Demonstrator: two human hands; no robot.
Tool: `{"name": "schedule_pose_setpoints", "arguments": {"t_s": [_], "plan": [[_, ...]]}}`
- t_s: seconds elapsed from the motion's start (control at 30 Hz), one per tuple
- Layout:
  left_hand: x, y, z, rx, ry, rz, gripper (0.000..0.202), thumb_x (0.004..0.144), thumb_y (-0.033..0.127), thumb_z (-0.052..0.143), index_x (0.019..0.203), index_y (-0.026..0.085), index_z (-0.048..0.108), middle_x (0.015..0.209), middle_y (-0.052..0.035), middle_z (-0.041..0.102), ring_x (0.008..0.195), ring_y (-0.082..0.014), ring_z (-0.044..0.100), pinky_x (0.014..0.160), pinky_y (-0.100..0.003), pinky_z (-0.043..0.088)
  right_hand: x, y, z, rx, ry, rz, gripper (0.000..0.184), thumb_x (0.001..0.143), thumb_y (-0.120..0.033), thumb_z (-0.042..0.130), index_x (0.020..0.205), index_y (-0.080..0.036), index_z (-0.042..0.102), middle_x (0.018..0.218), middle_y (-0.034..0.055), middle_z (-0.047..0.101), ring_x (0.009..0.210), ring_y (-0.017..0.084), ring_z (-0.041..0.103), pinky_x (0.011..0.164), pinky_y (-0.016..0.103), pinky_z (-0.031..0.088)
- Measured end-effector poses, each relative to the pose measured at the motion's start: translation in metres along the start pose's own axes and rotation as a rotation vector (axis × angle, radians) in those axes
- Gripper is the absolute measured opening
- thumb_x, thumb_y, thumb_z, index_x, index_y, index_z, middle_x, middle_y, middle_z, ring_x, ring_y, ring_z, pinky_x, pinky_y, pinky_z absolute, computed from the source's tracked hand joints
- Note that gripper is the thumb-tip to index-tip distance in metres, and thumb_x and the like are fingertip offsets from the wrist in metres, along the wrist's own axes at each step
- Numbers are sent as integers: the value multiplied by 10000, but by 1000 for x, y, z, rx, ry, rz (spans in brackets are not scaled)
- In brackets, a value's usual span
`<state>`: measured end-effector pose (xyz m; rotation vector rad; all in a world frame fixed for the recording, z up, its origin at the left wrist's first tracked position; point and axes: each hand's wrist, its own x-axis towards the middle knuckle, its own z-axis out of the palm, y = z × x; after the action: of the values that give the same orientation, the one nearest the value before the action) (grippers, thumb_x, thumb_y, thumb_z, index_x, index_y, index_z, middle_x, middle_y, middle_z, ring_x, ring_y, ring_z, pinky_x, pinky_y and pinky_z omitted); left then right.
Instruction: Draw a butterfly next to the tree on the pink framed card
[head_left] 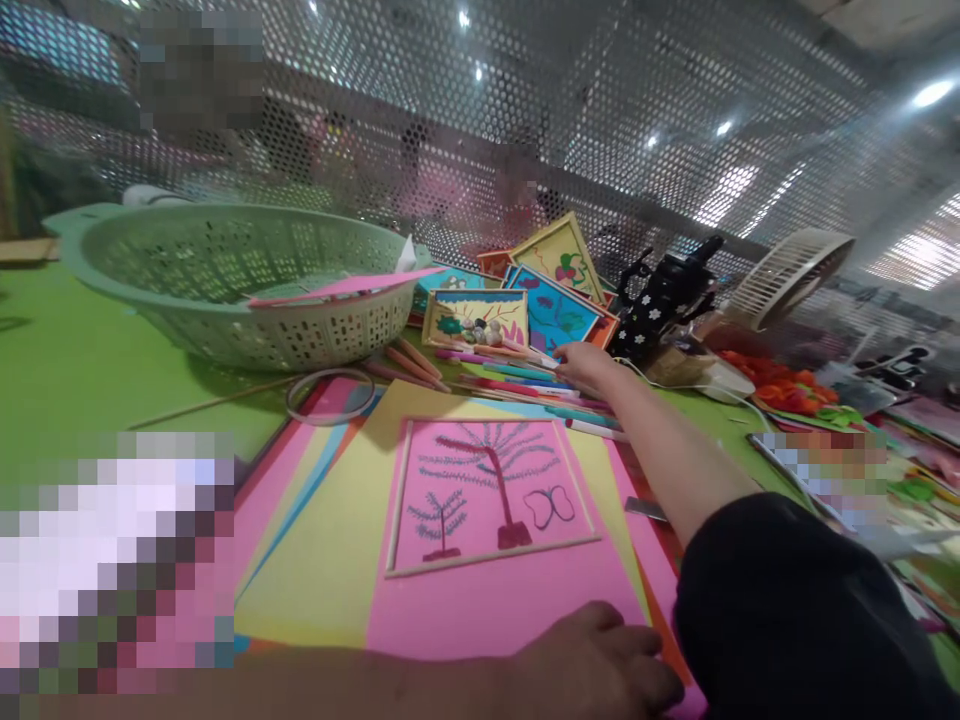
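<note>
A pink sheet with a drawn tree, a small plant and a butterfly (487, 495), framed by thin wooden sticks, lies on stacked yellow and pink paper in front of me. My left hand (600, 665) rests flat on the pink paper at the bottom edge, fingers lying loosely together. My right hand (581, 363) reaches far forward over a row of coloured pens and sticks (495, 378), its fingers touching them; whether it grips one is hidden.
A pale green perforated basket (217, 275) holding pink paper stands at the back left. A ring of tape (330, 396) lies beside it. Framed craft pictures (551, 290), a black flowered object (664, 295), a small fan (791, 270) and orange paper flowers (784, 388) crowd the back right.
</note>
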<state>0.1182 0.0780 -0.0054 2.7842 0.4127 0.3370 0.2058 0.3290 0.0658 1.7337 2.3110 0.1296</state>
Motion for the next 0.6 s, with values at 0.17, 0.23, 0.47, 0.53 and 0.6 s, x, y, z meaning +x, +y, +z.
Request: {"name": "schedule_pose_setpoints", "arguments": {"t_s": [0.17, 0.23, 0.47, 0.53, 0.6], "plan": [[0, 0, -1, 5, -2, -1, 236, 947, 373, 597, 1020, 156, 657, 1112, 38, 721, 1048, -100, 638, 818, -233, 441, -6, -5, -6, -37, -113, 23, 337, 921, -347, 572, 1219, -191, 578, 1245, 92, 595, 1052, 213, 613, 875, 423, 536], [0, 1, -1, 18, -1, -7, 258, 959, 394, 570, 1018, 158, 657, 1100, 37, 724, 1040, -93, 642, 805, -230, 444, -9, -6, -8, -43, -118, 30, 341, 922, -351, 571, 1222, -188, 576, 1246, 93, 594, 1048, 212, 614, 874, 427, 537], [2, -1, 6, 22, 105, 2, 274, 944, 440, 579, 970, 180, 661, 1064, 30, 735, 1021, -83, 650, 811, -210, 446, -16, -6, -14, -44, -71, 46, 245, 926, -220, 536, 1143, -182, 642, 1208, 118, 649, 1161, 261, 593, 923, 368, 500], [3, -2, 8, 28, 109, 1, 267, 925, 438, 610, 977, 183, 667, 1082, 30, 731, 1020, -84, 651, 813, -212, 449, -17, -4, -15, -42, -69, 47, 250, 933, -249, 537, 1154, -182, 631, 1212, 109, 641, 1137, 247, 601, 918, 381, 507], [3, -2, 9, 36, 81, -6, 273, 912, 440, 627, 980, 179, 675, 1088, 28, 730, 1022, -85, 651, 806, -216, 454, -19, -3, -15, -42, -72, 49, 291, 929, -312, 558, 1186, -181, 603, 1223, 96, 620, 1083, 224, 613, 897, 412, 524]]}}
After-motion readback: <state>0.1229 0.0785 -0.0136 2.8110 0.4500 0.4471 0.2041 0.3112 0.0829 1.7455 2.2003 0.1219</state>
